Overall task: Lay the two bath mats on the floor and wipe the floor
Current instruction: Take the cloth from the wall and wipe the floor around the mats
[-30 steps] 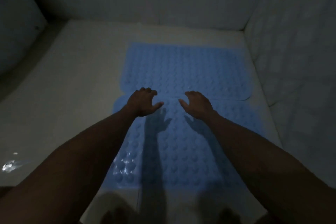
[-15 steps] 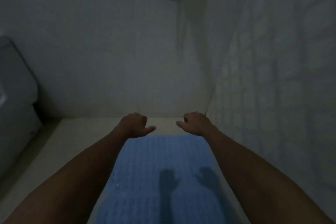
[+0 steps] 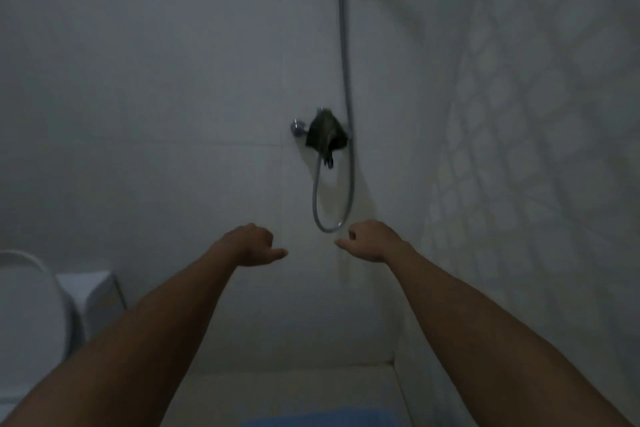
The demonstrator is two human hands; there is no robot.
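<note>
Only the far edge of a blue bath mat shows at the bottom of the view, lying on the pale floor. My left hand and my right hand are held out in the air in front of the back wall, well above the floor. Both have the fingers curled in with the thumb pointing inward, and neither holds anything. The second mat is out of view.
A shower hose loops down the back wall from a tap with a dark cloth hung on it. A white toilet stands at the left. A tiled wall closes the right side.
The view has swung up from the two mats on the floor to the back wall. My hands have risen off the mats and curled into loose fists.
</note>
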